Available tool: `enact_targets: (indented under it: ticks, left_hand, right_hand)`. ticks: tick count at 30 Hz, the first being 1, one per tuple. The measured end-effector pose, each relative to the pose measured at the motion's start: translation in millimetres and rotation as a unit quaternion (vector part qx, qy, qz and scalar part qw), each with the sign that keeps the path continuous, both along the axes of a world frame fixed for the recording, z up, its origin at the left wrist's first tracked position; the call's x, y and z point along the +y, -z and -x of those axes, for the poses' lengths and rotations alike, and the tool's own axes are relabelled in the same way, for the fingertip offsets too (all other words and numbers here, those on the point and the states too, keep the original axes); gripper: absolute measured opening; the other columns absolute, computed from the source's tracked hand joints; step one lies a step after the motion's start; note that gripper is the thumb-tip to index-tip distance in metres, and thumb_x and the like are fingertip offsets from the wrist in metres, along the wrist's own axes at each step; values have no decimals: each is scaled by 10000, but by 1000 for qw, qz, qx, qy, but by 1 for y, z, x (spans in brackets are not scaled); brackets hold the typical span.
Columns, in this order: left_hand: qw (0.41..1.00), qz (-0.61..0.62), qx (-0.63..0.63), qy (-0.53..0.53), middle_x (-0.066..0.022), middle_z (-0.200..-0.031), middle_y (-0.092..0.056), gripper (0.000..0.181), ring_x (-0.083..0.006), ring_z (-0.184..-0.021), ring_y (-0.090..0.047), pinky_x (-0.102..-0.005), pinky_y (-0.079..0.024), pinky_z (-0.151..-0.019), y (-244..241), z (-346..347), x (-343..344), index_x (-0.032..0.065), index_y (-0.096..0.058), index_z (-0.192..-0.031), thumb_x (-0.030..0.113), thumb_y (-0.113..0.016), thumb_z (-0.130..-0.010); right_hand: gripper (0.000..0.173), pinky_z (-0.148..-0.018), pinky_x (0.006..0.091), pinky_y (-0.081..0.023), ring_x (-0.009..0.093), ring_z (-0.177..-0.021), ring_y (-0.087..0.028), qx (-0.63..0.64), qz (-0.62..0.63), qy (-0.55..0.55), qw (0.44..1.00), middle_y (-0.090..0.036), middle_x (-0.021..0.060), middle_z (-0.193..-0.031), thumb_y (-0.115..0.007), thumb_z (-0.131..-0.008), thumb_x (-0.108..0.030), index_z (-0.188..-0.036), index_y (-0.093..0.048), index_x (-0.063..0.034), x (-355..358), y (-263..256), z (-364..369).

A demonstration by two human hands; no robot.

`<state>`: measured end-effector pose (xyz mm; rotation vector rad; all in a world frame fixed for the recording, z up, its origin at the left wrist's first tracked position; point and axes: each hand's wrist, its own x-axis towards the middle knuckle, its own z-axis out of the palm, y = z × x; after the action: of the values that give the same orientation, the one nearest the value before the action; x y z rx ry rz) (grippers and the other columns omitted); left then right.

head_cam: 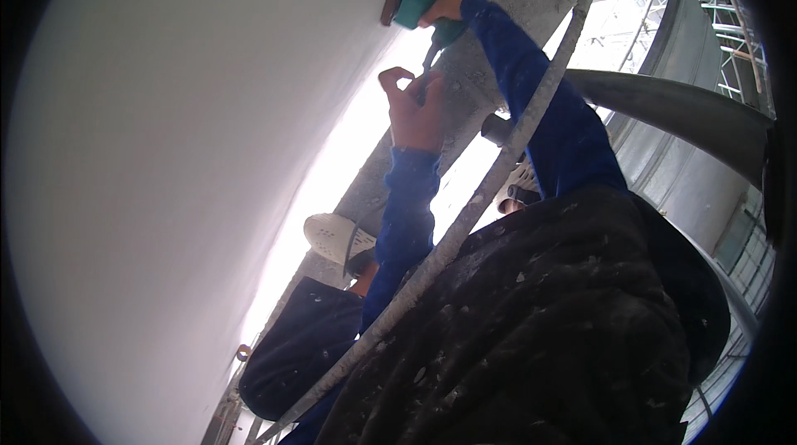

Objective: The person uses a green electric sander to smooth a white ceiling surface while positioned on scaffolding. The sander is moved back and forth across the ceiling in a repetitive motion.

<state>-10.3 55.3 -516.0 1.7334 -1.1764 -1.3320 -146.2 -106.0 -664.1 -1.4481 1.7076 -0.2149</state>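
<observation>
A green electric sander (418, 0) is gripped in my right hand (449, 1), its flat pad at the smooth white wall (187, 133) near the top of the view. The sander's dark power cord (431, 58) runs down from its rear end to my left hand (416, 110), where it passes between the fingers. My left hand is below the sander, a short way off the wall. Both arms are in blue sleeves.
A rough metal pole (473, 208) crosses diagonally before my body. Below lie a grey, dusty plank (367, 196) and my light perforated clog (330, 236). A curved grey metal piece (672, 112) and scaffold tubes (735, 40) are at the right.
</observation>
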Motion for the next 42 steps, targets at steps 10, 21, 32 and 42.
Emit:
enact_targets:
  ticks: [10, 21, 32, 42]
  left_hand:
    - [995, 19, 81, -54, -153, -836, -650, 222, -11, -459, -336, -177, -258, -386, 4, -5, 2, 99, -289, -926, 19, -481, -845]
    - [991, -19, 123, 43, -179, -959, -624, 264, -40, -647, -465, -170, -367, -562, -4, -12, 15, 106, -291, -990, 15, -507, -868]
    - [992, 57, 64, -91, -184, -742, -643, 238, -24, -345, -283, -197, -179, -309, -34, -70, 38, 109, -307, -916, 18, -503, -816]
    - [988, 10, 152, -22, -187, -971, -613, 272, -48, -686, -479, -148, -371, -613, -38, -65, 39, 92, -279, -940, 26, -529, -858]
  right_hand:
    - [988, -835, 355, -497, 332, -962, -604, 54, -33, -1, 998, -586, 234, -1045, -811, -437, -468, -1130, -401, 104, 9, -23, -1]
    - [982, -761, 372, -507, 327, -927, -606, 144, 70, -12, 987, -607, 205, -1011, -799, -470, -471, -1185, -402, 72, -25, -34, 49]
    - [948, -815, 377, -506, 343, -937, -612, 54, -37, -18, 998, -591, 226, -1023, -800, -484, -476, -1127, -388, 84, 51, -38, -57]
    - [965, -806, 338, -508, 297, -919, -623, 49, 5, -20, 999, -616, 214, -1002, -815, -408, -465, -1087, -452, 117, 27, -21, -35]
